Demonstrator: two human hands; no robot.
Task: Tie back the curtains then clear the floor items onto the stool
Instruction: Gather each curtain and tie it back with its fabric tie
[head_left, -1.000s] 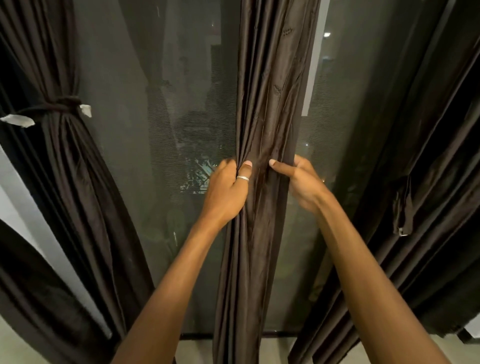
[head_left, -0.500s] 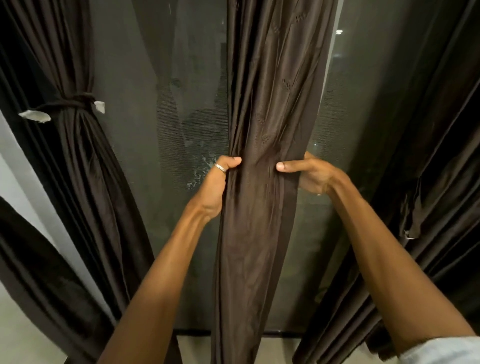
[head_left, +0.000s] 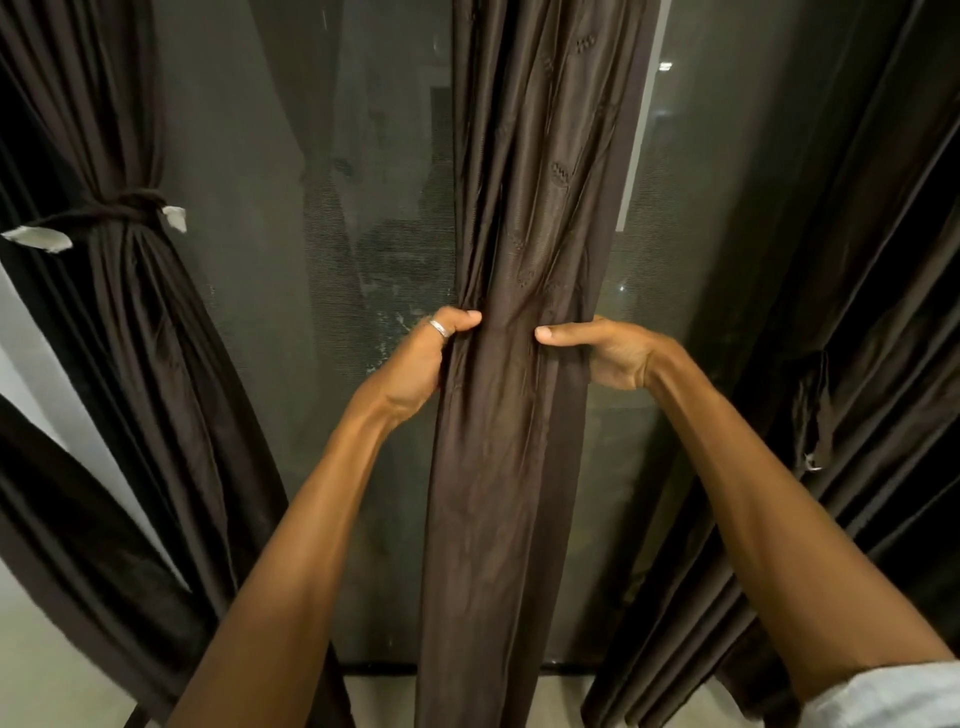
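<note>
Dead centre hangs the brown middle curtain (head_left: 511, 415), gathered into a narrow column before the dark window screen (head_left: 322, 260), and both hands have it squeezed at mid-height. The left hand (head_left: 415, 364) grips its left edge, the thumb with its silver ring (head_left: 439, 328) hooked in front, while the right hand (head_left: 608, 353) clamps the right edge, thumb pressing across the cloth. Off left, the tied curtain (head_left: 130, 312) sits cinched by its dark tieback (head_left: 122, 205), and a loose curtain (head_left: 831, 312) drapes right

The scene is dim. A warm, soft light from the camera side gives the middle curtain (head_left: 498, 493) a faint sheen. Just right of it, the window glass (head_left: 701, 234) carries small bright reflections. Far left and far right of it, folds sink into black shadow and straight lines bend outward. Low left of it, edges look slightly smeared.
</note>
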